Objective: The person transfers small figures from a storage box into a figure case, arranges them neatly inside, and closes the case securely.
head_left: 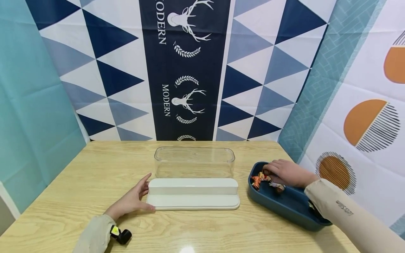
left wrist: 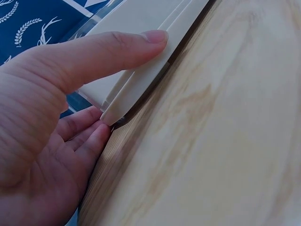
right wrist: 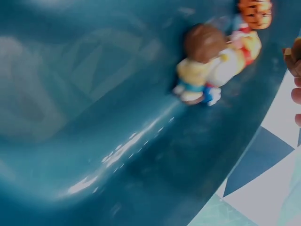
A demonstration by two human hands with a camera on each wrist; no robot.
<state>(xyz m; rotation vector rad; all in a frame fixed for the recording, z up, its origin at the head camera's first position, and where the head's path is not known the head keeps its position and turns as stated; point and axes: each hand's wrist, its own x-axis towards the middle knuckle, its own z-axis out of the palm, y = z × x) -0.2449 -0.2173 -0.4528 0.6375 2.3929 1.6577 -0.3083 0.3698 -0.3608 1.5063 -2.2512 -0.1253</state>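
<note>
Step in hand, as I judge it: taking a small figurine from the tray while the base is steadied. My right grip (head_left: 288, 172) is at the far end of a dark-blue, rounded plastic tray (head_left: 280, 208) by the right edge of the table (head_left: 177, 235), fingers clamped on a small brown figurine (head_left: 267, 171), largely hidden. My left grip (head_left: 135, 199) is clamped on the left end of a long white stepped plastic base (head_left: 193, 201) at mid-table, thumb on the front rim. The next move calls, in my view, for a lift clear of the rim without dragging neighbouring pieces.

Containers: the tray holds an orange figurine (head_left: 256, 182), a brown-haired figurine in a yellow top (right wrist: 194, 70) and blurred white, red and yellow pieces (right wrist: 225, 68) whose number I cannot tell, clustered at its far end. A clear plastic cover (head_left: 194, 169) stands just behind the base, towards the table's back edge; no contents show through it.
</note>
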